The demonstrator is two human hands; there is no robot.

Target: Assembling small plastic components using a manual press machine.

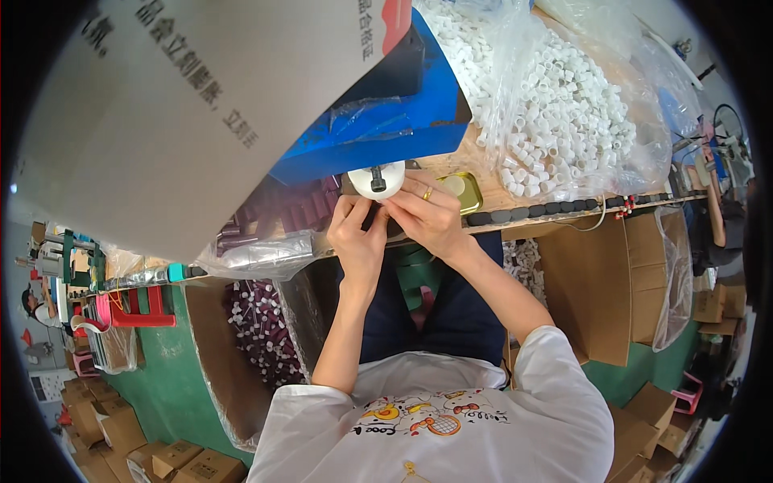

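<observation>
Below the white round head (377,181) of a blue machine (386,129), both my hands meet at the table edge. My left hand (357,241) is closed, thumb and fingers pinched by a small dark piece I cannot make out. From the other side my right hand (431,216), a ring on one finger, has its fingertips pressed together under the head. What it grips is hidden by the fingers and the head. Just left of my left hand lie purple tubes (306,211) in clear plastic. A small yellow tin (475,193) sits beyond my right hand.
White plastic caps (564,121) are heaped in clear bags at the right. A large printed sheet (177,105) covers the upper left. Below the table, a carton (213,354) holds purple tubes with white caps; another open carton (584,290) stands right. Black padding (531,212) lines the edge.
</observation>
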